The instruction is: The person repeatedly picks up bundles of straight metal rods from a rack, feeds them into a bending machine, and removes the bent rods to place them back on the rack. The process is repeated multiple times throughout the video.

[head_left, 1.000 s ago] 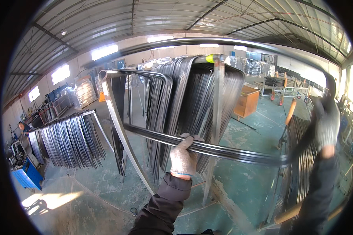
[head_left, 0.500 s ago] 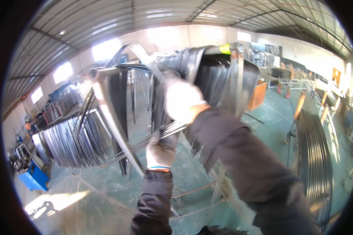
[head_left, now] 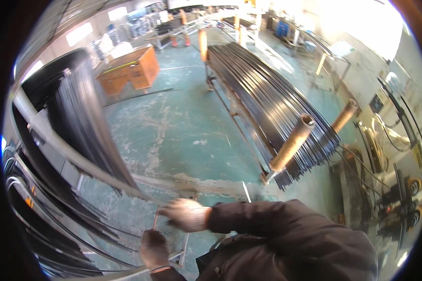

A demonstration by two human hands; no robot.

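My right hand (head_left: pixel 186 215), in a pale work glove, reaches leftward in front of my body. Just below it and slightly left is my gloved left hand (head_left: pixel 154 248). Motion smears the fingers of both, and I can make out nothing held in either. To their left, bent dark metal strips (head_left: pixel 82 117) hang in a dense row on a rack. The rack's long metal bar (head_left: pixel 79 159) slants down toward my hands. More curved dark strips (head_left: pixel 47 225) hang at the lower left.
A stack of long dark metal bars (head_left: pixel 262 89) lies on a stand with rusty upright tubes (head_left: pixel 293 143) to the right. An orange-brown desk (head_left: pixel 129 70) stands beyond the hanging strips. Equipment and hoses (head_left: pixel 384 136) line the right wall. Green floor (head_left: pixel 183 131) lies between.
My view has swung to the right, bringing the bar stack to the middle. Both hands, earlier on a bundle of thin strips at the rack, are now low, close to my body, without those strips visible.
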